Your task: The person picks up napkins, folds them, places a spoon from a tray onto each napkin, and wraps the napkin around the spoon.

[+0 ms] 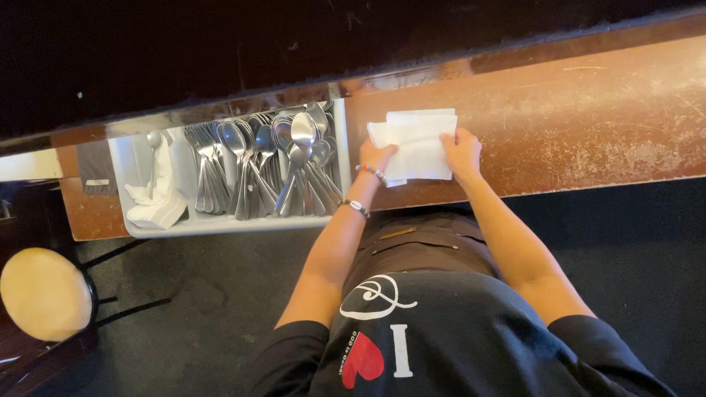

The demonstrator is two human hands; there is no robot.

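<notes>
Napkins [418,145], white and lying in a small overlapping stack, are sitting near the centre of the frame on the worn brown table [600,111], their long axis running roughly left to right along the table's edge. The left hand [375,155] is pressing on the stack's left side, fingers curled over the paper, with beaded bracelets showing at the wrist. The right hand [462,149] is resting on the stack's right edge, fingers flat and close together on the paper. Both forearms are reaching up from the lower middle of the frame, converging on the stack. Just left of the left hand, a white cutlery tray [135,222] is holding spoons [289,158] and forks [207,168], handles pointing toward the person, plus a crumpled white cloth [159,199]. A round stool [43,294] is standing at the lower left.
</notes>
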